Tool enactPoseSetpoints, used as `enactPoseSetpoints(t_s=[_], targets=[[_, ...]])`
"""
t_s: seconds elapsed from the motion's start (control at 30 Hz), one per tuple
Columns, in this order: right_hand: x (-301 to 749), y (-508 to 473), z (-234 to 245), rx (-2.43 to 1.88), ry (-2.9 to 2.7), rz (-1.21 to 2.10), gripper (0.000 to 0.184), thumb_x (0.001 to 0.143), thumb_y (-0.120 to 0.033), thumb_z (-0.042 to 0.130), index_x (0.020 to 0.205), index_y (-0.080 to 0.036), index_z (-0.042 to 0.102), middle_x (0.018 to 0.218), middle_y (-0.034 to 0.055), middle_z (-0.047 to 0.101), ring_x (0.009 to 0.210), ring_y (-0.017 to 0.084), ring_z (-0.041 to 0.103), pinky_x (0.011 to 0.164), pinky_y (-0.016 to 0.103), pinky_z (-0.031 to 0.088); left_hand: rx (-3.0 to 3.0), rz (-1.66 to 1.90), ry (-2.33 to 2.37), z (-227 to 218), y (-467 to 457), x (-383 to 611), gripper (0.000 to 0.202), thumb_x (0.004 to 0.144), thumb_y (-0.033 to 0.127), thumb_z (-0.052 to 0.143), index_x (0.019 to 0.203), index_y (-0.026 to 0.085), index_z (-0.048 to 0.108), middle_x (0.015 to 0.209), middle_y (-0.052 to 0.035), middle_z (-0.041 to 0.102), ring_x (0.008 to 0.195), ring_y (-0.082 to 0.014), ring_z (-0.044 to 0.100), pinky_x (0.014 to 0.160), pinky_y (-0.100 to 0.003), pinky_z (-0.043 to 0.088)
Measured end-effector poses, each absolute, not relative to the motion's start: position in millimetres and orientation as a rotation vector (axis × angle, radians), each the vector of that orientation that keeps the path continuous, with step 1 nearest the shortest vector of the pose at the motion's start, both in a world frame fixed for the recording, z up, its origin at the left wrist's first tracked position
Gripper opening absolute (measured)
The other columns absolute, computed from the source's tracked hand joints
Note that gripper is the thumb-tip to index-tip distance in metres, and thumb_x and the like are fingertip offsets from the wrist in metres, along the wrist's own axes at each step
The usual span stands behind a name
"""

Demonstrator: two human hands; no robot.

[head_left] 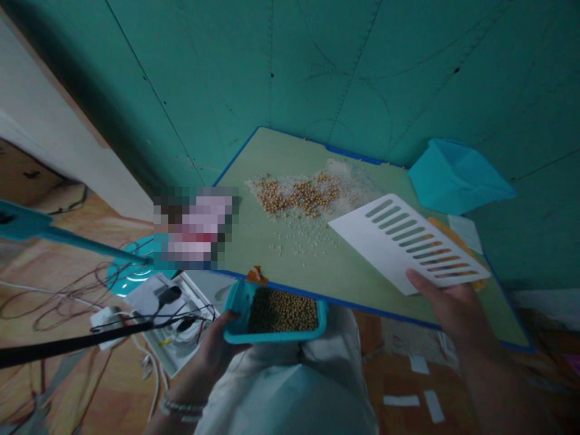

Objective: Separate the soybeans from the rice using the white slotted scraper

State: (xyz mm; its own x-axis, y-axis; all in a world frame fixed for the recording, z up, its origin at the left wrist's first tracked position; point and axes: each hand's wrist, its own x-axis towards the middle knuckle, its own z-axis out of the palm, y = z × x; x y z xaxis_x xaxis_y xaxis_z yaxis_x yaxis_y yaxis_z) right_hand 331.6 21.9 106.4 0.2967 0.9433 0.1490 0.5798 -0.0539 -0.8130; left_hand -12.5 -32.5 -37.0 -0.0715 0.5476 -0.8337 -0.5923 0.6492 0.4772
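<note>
My left hand (216, 343) grips the left side of a teal plastic bin (276, 338) just under the table's near edge. Inside the bin lie tan round beans (292, 311) and, on its left, darker green ones (260, 308). In my right hand (457, 305) is a white plastic board with a row of slots (362, 238), tilted over the right part of the pale green tabletop (290, 269). Its far left corner is close to a pile of tan beans (301, 196); whether it touches cannot be made out. Whitish small grains (299, 235) are spread around and in front of that pile.
A teal angular container (457, 175) stands at the back right, by the green wall (317, 66). An orange round item (453, 232) is partly covered by the slotted board. A blurred-out pink item (202, 226) lies at the left edge. Cables (67, 284) and a teal stool (131, 272) are on the left.
</note>
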Motion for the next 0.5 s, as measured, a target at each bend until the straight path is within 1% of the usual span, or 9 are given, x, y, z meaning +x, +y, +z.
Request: enactPoseSetpoints(t_s=[0.1, 0.17, 0.23, 0.3, 0.4, 0.5], targets=[[337, 24, 108, -1.804, -1.369, 0.434, 0.029, 0.075, -0.036, 0.064, 0.102, -0.025, 0.062, 0.113, 0.0036, 0.065, 0.113, 0.025, 0.057, 0.104, 0.041, 0.038, 0.027, 0.980, 1.230, -39, -36, -14, 0.016, 0.068, 0.024, 0.062, 0.081, 0.017, 0.068, 0.064, -0.0049, 0.072, 0.082, -0.0301, 0.067, 0.069, -0.043, 0.055], [341, 26, 108, -1.832, -1.384, 0.404, 0.031, 0.076, -0.036, 0.062, 0.106, -0.025, 0.060, 0.116, 0.0040, 0.063, 0.116, 0.026, 0.054, 0.104, 0.041, 0.038, 0.098, 1.002, 1.119, -40, -38, -14, 0.020, 0.068, 0.024, 0.063, 0.084, 0.015, 0.071, 0.071, -0.0066, 0.075, 0.086, -0.0319, 0.066, 0.074, -0.043, 0.054], [345, 28, 107, -1.853, -1.397, 0.391, 0.030, 0.077, -0.037, 0.061, 0.105, -0.025, 0.060, 0.115, 0.0045, 0.063, 0.117, 0.027, 0.053, 0.104, 0.043, 0.037, 0.160, 1.008, 1.073, -40, -38, -14, 0.025, 0.068, 0.024, 0.064, 0.089, 0.015, 0.072, 0.084, -0.0080, 0.077, 0.094, -0.0341, 0.065, 0.080, -0.044, 0.052], [348, 29, 105, -1.854, -1.407, 0.364, 0.027, 0.077, -0.037, 0.060, 0.101, -0.025, 0.061, 0.113, 0.0050, 0.065, 0.115, 0.027, 0.054, 0.103, 0.044, 0.037, 0.197, 0.987, 1.102, -37, -38, -14, 0.032, 0.068, 0.025, 0.063, 0.098, 0.017, 0.071, 0.092, -0.0068, 0.077, 0.099, -0.0348, 0.063, 0.083, -0.044, 0.050], [350, 31, 102, -1.830, -1.444, 0.355, 0.023, 0.077, -0.038, 0.060, 0.096, -0.025, 0.063, 0.106, 0.0047, 0.068, 0.108, 0.027, 0.059, 0.100, 0.042, 0.041, 0.200, 0.947, 1.169, -34, -37, -13, 0.044, 0.066, 0.028, 0.065, 0.109, 0.021, 0.066, 0.095, -0.0036, 0.078, 0.104, -0.0355, 0.061, 0.086, -0.044, 0.049], [345, 29, 99, -1.801, -1.458, 0.397, 0.024, 0.079, -0.039, 0.057, 0.096, -0.023, 0.065, 0.100, 0.0046, 0.070, 0.102, 0.025, 0.062, 0.094, 0.040, 0.045, 0.186, 0.946, 1.217, -32, -35, -13, 0.047, 0.061, 0.035, 0.070, 0.106, 0.023, 0.068, 0.093, -0.0023, 0.078, 0.106, -0.0364, 0.060, 0.086, -0.044, 0.050]])
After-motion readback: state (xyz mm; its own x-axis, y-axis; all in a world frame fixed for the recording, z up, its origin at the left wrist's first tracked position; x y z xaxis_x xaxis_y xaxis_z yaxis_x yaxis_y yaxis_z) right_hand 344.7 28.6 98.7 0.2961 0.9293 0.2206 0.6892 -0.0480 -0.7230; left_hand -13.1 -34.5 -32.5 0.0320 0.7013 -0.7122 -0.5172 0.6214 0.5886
